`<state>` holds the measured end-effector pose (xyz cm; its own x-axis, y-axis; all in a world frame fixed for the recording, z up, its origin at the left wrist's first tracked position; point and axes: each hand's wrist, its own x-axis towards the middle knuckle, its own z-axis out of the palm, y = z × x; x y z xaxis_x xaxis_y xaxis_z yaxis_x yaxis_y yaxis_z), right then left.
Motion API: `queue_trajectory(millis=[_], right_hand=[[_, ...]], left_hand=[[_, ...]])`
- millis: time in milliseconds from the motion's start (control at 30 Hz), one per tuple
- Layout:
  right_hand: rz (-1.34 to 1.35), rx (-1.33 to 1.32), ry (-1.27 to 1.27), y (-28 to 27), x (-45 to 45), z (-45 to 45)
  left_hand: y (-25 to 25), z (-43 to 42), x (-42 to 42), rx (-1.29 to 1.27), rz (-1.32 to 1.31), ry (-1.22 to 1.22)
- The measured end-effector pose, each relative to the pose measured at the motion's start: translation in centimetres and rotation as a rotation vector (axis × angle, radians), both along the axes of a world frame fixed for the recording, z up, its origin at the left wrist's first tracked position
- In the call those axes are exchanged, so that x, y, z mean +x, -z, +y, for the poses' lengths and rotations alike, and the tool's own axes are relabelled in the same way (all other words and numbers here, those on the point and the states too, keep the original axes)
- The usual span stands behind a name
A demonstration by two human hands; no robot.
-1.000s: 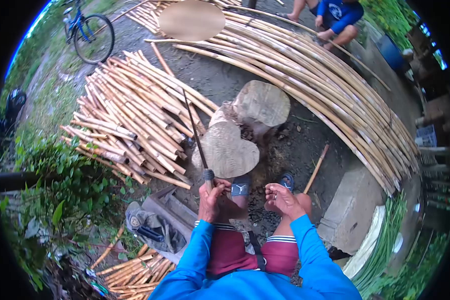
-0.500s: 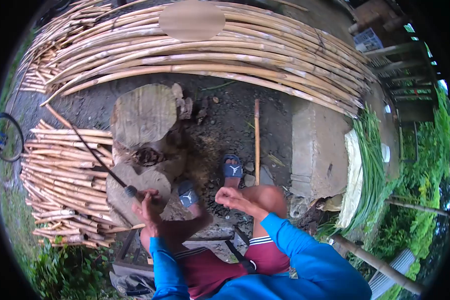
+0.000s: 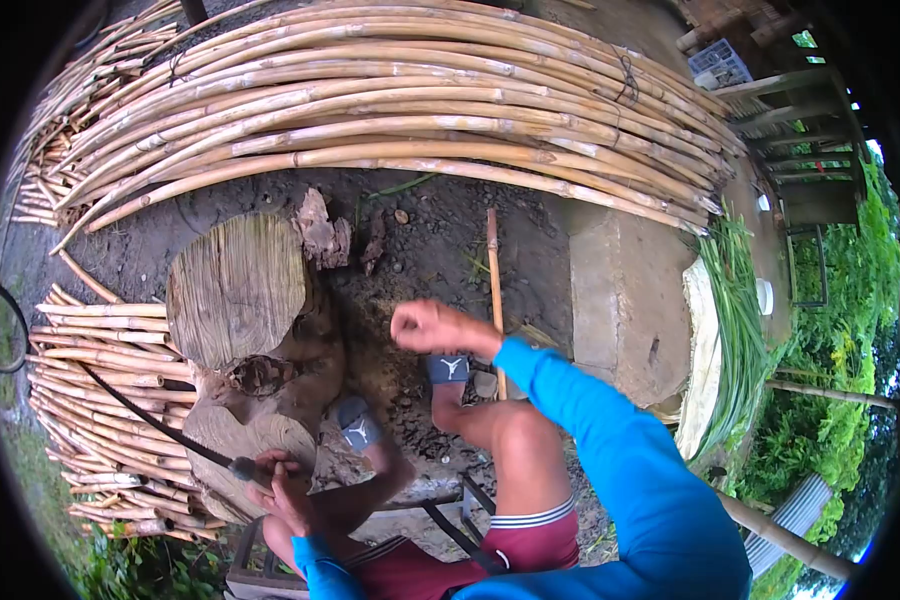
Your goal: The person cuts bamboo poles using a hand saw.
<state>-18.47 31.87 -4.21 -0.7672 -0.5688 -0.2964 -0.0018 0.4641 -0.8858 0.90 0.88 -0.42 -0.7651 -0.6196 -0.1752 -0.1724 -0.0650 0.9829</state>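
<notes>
My left hand (image 3: 286,492) is wrapped round the dark handle of a long, thin machete (image 3: 165,430), over the edge of the lower wooden stump (image 3: 245,445). The blade points up and left across the cut bamboo pieces (image 3: 100,365). Raised in front of my right knee, my right hand (image 3: 425,326) is curled with its fingers together, above the dark ground and a sandalled foot (image 3: 449,370). Whether anything small is inside it cannot be made out. A taller stump (image 3: 238,290) with a flat sawn top stands beyond the lower one.
Long bamboo poles (image 3: 390,100) lie across the far side. One short bamboo stick (image 3: 495,290) lies right of my right hand. A concrete block (image 3: 630,300) and green strips (image 3: 735,340) are at the right. A bicycle wheel (image 3: 10,325) shows at the left edge.
The view has swung right. My right hand has moved up and away from my knee, while my left hand still holds the machete, now lower and over the near stump.
</notes>
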Motion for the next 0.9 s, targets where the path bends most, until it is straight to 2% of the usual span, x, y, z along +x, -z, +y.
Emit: queue_trajectory(millis=[100,133,167,200,233,267,300,333,367,400,433,500,700,800,900], right_hand=[[0.329,0.275,0.023,1.4,-10.1,1.7],[0.469,0.33,0.01,1.8,-13.3,2.6],[0.516,0.371,0.037,1.5,-16.2,3.6],[0.538,0.459,0.077,0.8,-18.7,4.3],[0.749,0.632,0.107,3.3,-22.4,5.8],[0.64,0.81,0.086,-0.7,-24.2,5.4],[0.861,0.773,0.119,1.6,-27.3,7.9],[0.951,0.937,0.108,-0.6,-28.5,8.2],[0.973,0.994,0.171,-1.3,-30.0,9.2],[0.845,1.007,0.218,-2.0,-31.2,10.4],[0.875,1.096,0.216,-1.7,-32.1,12.1],[1.059,0.997,0.237,0.9,-33.7,16.6],[1.195,1.101,0.23,-0.9,-29.7,12.7],[1.151,1.191,0.052,-0.7,-30.1,14.1],[1.037,1.192,-0.002,-2.7,-28.0,12.9]], left_hand=[[0.5,0.2,0.6,0.041,-0.017,-0.02],[0.3,-0.4,1.0,0.184,-0.106,0.009],[0.8,0.2,1.1,0.11,-0.002,-0.024],[1.2,0.0,1.3,0.124,-0.043,-0.021],[1.2,-0.5,1.7,0.136,-0.088,-0.023],[1.2,-0.1,1.5,0.121,-0.027,-0.066],[1.2,0.4,1.2,0.104,0.032,-0.111],[0.4,0.3,0.9,0.064,0.016,-0.081],[0.1,0.3,0.5,0.007,0.02,-0.052],[0.4,0.2,0.6,-0.017,0.036,-0.042],[0.7,0.0,0.8,-0.04,0.048,-0.017],[0.5,0.2,0.5,-0.046,0.054,-0.023],[0.0,0.2,0.4,-0.074,0.026,-0.001],[0.1,0.3,0.4,-0.056,0.043,-0.021],[-0.3,0.3,0.2,-0.086,0.013,-0.002]])
